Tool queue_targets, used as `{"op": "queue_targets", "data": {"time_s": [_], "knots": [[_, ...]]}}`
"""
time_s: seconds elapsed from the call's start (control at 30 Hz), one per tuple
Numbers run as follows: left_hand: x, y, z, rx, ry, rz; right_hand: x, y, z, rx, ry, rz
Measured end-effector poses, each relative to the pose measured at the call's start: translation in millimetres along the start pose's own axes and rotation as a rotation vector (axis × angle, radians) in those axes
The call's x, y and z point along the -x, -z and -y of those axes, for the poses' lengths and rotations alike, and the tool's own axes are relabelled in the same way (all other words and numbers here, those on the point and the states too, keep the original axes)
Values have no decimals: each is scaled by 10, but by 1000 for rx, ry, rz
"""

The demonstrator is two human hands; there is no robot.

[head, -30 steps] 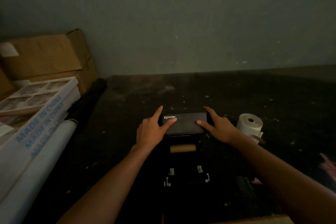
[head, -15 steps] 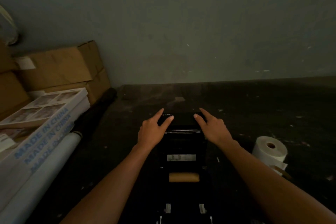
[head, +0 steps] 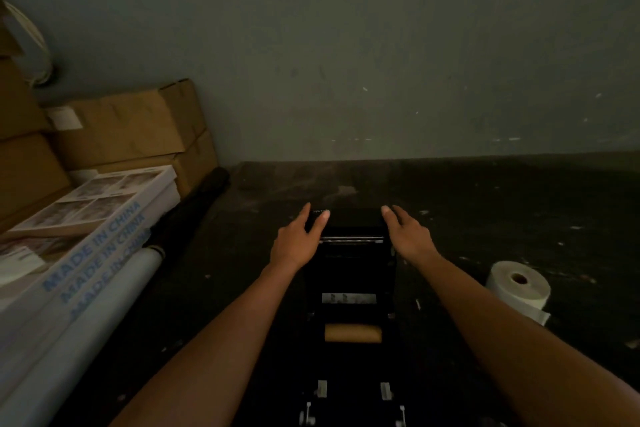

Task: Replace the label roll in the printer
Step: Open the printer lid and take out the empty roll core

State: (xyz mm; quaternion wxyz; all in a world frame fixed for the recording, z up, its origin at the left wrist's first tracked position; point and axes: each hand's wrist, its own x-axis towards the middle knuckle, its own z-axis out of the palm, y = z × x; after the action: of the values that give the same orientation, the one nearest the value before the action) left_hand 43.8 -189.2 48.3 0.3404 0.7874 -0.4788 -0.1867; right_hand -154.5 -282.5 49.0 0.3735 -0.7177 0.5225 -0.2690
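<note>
Both hands reach forward to the far end of the black label printer (head: 349,274), whose lid (head: 351,218) is swung open away from the person. The left hand (head: 296,241) lies at the lid's left corner with fingers spread and loosely extended, the forefinger tip on the lid beside the partly legible white brand lettering. The right hand (head: 408,236) mirrors it at the right corner, fingers extended and slightly apart, tips at the lid's edge. Neither hand closes around anything; whether the palms press on the printer cannot be told in the dim light.

Nearer the person than the hands, between the two forearms, the open bay of the printer holds a bare brown cardboard core (head: 353,333) lying crosswise. The fresh white label roll (head: 519,288) stands on its end on the dark, speckled worktop (head: 502,204), to the right of the right forearm and well apart from both hands.

At the left lie white cartons printed "MADE IN CHINA" (head: 86,246), a pale rolled sheet (head: 90,333) and stacked brown cardboard boxes (head: 131,128) against the grey-green wall (head: 381,62).
</note>
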Motion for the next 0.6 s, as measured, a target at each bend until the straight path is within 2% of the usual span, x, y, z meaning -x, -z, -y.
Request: {"op": "queue_targets", "data": {"time_s": [0.13, 0.23, 0.33, 0.43, 0.53, 0.6], "knots": [[317, 27, 250, 49, 58, 50, 308, -7, -235, -238, -102, -89], [643, -60, 537, 53, 125, 128, 657, -141, -489, -255, -210, -110], [952, -209, 783, 74, 94, 214, 1069, -336, -759, -195, -256, -32], [1190, -368, 890, 115, -14, 341, 1431, -482, -930, -136, -208, 85], [1318, -512, 911, 48, -106, 341, 1591, -574, -968, -44, -134, 188], [1320, -568, 914, 23, -92, 363, 1599, -625, -954, -12, -84, 218]]}}
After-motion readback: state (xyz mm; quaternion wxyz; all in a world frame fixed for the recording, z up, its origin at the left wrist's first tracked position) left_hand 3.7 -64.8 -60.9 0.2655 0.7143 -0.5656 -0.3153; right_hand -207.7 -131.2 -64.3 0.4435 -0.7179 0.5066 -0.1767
